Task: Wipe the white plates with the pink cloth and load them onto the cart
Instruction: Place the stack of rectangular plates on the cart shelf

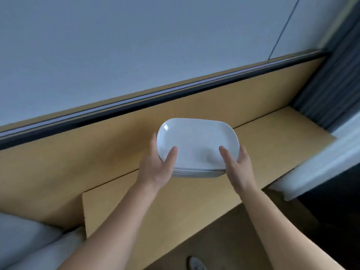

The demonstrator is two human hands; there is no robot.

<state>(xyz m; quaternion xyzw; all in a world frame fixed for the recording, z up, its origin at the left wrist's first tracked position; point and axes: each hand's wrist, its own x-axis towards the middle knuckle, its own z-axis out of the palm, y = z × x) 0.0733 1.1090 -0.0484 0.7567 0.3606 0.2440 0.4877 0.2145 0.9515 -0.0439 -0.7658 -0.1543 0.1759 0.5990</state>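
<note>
Head: left hand (155,168), right hand (236,166) grip white plates (196,145) stack.

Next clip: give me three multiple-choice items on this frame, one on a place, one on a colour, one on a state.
1. Where is the stack of white plates? A in a sink; B between the left hand and right hand, over the wooden ledge; C on the floor.
2. What colour is the ledge? A tan; B red; C black.
3. What is the left hand doing? A hanging idle; B holding a cloth; C gripping the stack, thumb on top.
Key: 1 B, a hand flanks each end of the stack; 2 A, its surface is light tan wood; 3 C, its thumb lies on the top plate.
</note>
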